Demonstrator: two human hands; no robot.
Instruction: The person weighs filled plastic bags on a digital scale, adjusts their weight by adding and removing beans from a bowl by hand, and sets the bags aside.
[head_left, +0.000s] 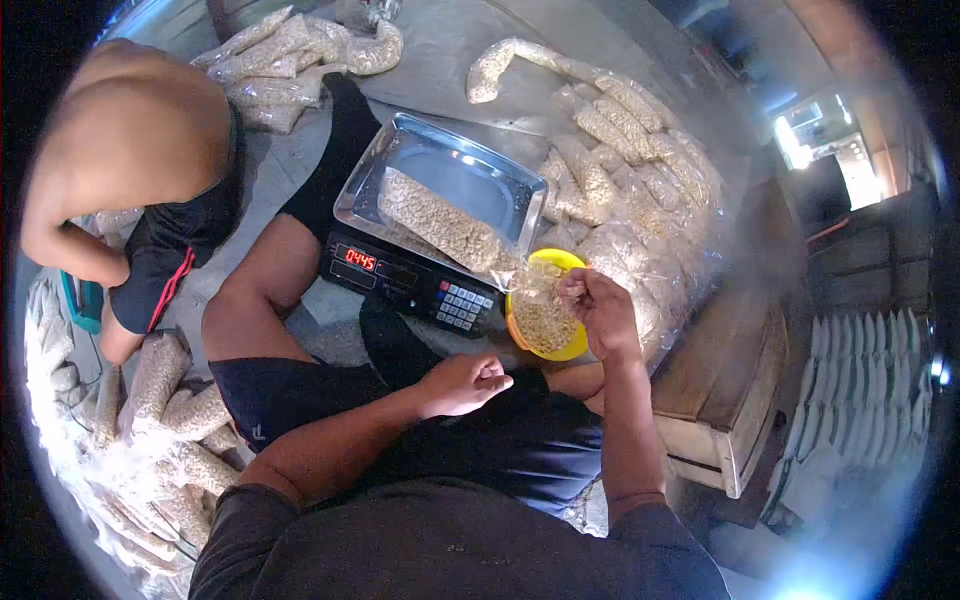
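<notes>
Floor (430, 60) of a dim room, cluttered; filled clear bags piled at far left (290, 55), near left (165, 440) and right (635, 160). Wooden box (715, 425) on right side. Another person (150, 130) sits at left, bent over, dark shorts with red stripe.

Digital scale (405, 285) on floor between wearer's legs, red display reading 0.445, keypad toward its right end. Metal tray (475, 180) on top. Filled clear bag (435, 220) of pale bits lies in tray, slanting from left side along near edge to near right corner; its end reaches beside the yellow bowl (575, 347). Bowl sits just off that corner, pale bits (545, 325) inside.

Right hand (605, 315) over bowl's right rim, fingers bent, thumb and fingertips pinching something see-through above the bits; can't tell exactly what. Left hand (465, 385) above lap, near keypad side of scale, fingers loosely curled, thumb close to them, nothing visible in grip.
</notes>
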